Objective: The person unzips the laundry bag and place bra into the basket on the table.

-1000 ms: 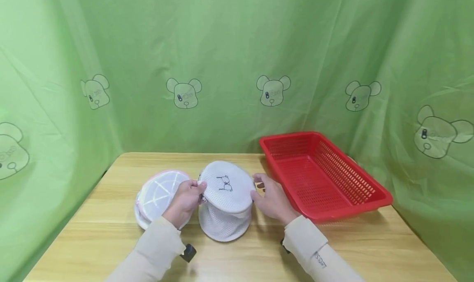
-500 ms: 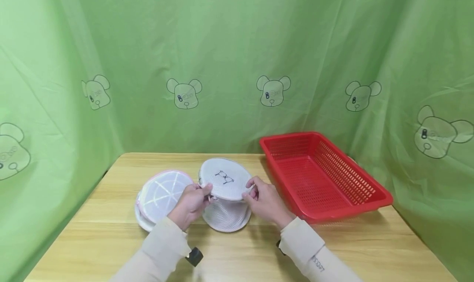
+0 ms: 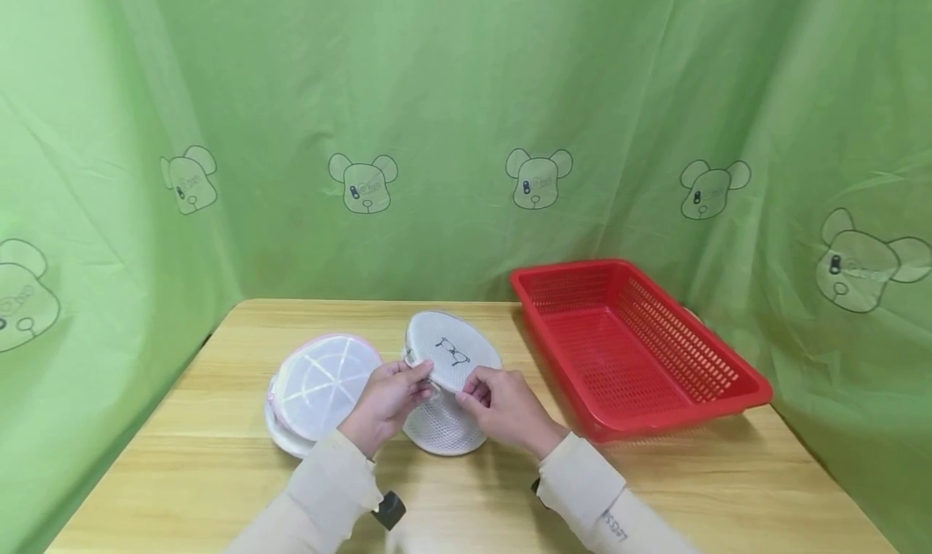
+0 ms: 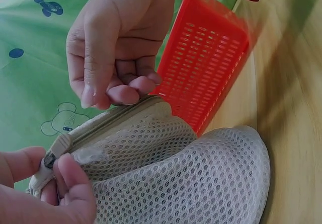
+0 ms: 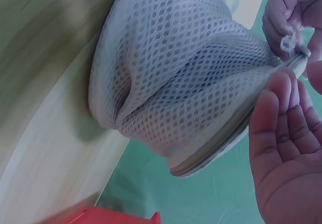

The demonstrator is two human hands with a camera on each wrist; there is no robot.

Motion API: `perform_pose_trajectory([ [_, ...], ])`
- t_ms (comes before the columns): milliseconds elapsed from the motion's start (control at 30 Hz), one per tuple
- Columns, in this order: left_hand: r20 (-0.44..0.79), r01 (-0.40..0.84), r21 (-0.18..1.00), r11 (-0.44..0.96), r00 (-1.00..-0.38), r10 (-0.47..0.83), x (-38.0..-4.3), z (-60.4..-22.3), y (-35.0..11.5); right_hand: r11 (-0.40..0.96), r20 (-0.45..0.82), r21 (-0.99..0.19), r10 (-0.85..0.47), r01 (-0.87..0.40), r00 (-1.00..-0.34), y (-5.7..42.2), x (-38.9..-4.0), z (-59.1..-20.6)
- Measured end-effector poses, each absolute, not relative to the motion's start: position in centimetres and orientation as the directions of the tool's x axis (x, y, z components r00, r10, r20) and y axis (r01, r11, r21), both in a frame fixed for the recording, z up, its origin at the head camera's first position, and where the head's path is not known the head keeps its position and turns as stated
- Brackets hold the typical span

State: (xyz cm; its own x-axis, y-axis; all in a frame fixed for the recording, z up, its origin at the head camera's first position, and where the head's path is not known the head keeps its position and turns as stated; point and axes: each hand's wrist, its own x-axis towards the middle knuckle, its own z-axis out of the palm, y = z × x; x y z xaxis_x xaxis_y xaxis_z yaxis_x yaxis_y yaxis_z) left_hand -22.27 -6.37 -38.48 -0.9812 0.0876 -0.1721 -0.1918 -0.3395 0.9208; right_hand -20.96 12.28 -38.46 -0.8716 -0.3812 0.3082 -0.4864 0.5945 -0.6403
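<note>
A white mesh laundry bag stands on the table, its round top tilted and bearing a dark line drawing. Its mesh side is partly folded in the left wrist view. My left hand grips the top's rim on the left, by the zipper pull. Along the near rim, my right hand pinches the edge with thumb and curled fingers. The zipper runs round the rim and looks closed along the part in sight. Further left lies a flat round white mesh bag with pink edging.
A red slotted plastic basket stands on the right of the wooden table. Beneath the pink-edged bag, another white round item shows its edge. Green curtains with bear faces hang around the table.
My right hand has come from beside the bag onto its near rim and moved left along it. My left hand has shifted slightly right; the bag's top has turned and tilted.
</note>
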Motion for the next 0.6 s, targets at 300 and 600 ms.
perform_pose_trajectory([
  [300, -0.183, -0.21, 0.901, -0.379, -0.977, 0.107, -21.85, -38.64, -5.97, 0.61, 0.296, -0.623, -0.395, -0.489, -0.87, 11.73, -20.69, -38.05],
  [600, -0.184, -0.213, 0.886, -0.412, -0.977, 0.11, -21.51, -38.74, -5.36, 0.61, 0.333, -0.603, -0.392, -0.514, -0.857, 11.47, -20.72, -38.24],
])
